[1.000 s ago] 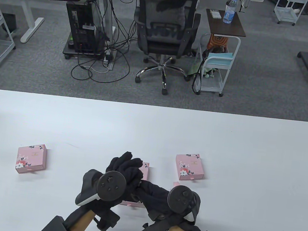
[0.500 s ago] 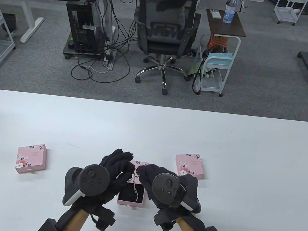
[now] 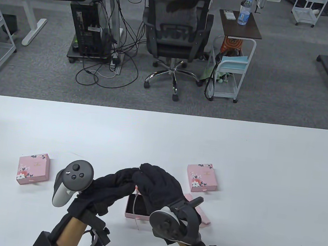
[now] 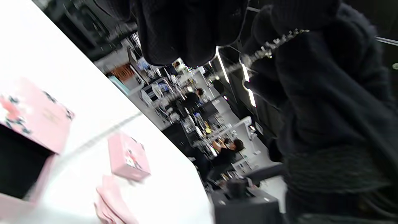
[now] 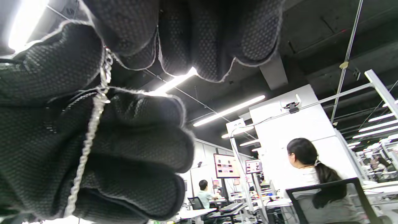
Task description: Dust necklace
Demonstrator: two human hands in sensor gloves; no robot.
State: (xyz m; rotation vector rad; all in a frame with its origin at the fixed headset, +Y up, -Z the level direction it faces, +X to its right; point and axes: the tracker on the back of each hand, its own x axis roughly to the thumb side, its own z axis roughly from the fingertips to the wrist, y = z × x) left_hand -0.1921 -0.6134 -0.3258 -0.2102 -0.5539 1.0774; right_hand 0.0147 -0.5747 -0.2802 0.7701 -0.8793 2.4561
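Silver chain [image 5: 93, 124] now hangs lifted from the open box [image 3: 137, 208], where half a second ago it lay inside. Left hand [image 3: 108, 186] and right hand [image 3: 159, 188] meet above, both pinching it, so dusting can begin.

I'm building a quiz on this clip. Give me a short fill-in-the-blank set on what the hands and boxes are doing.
1. The necklace is held up between ____ gloved hands, left hand and right hand.
2. The open box below the hands has a ____ lining.
3. Away from the hands, ____ closed pink boxes sit on the table: one at the left, one at the right.

Missing words: two; black; two
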